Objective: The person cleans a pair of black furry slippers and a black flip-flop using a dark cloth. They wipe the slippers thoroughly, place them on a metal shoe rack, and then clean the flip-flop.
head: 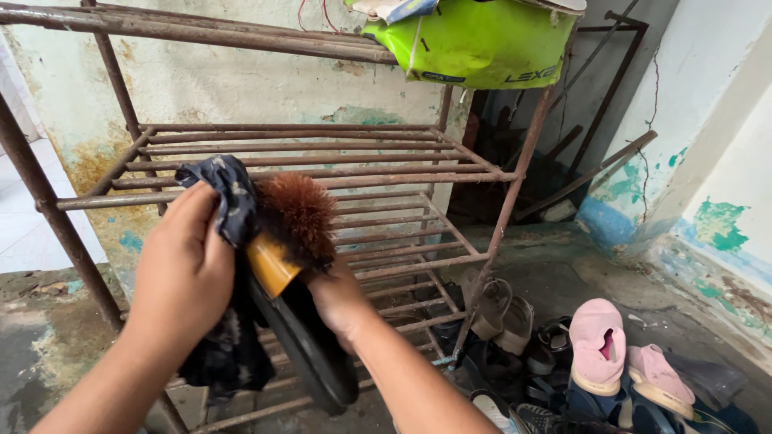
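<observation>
Two hands were busy in front of the rack when I looked in. My left hand was closed around a dark patterned cloth, bunched at the top and hanging down below the wrist. My right hand gripped a black shoe from underneath, its toe pointing down toward the floor, and what looked like a brush with reddish-brown bristles and an orange-yellow base sat on the shoe's upper end; I could not tell which fingers pinned it. The cloth lay against the shoe and brush.

Judging by that, I reckoned the cleaning of this one shoe was under way, not finished: how clean it was I could not see.

Behind the hands stood a rusty metal rack, its visible lower shelves bare, with a green bag on top. A heap of footwear lay on the concrete floor to the right, among it a pair of pink shoes, so I judged most of the work remained.
</observation>
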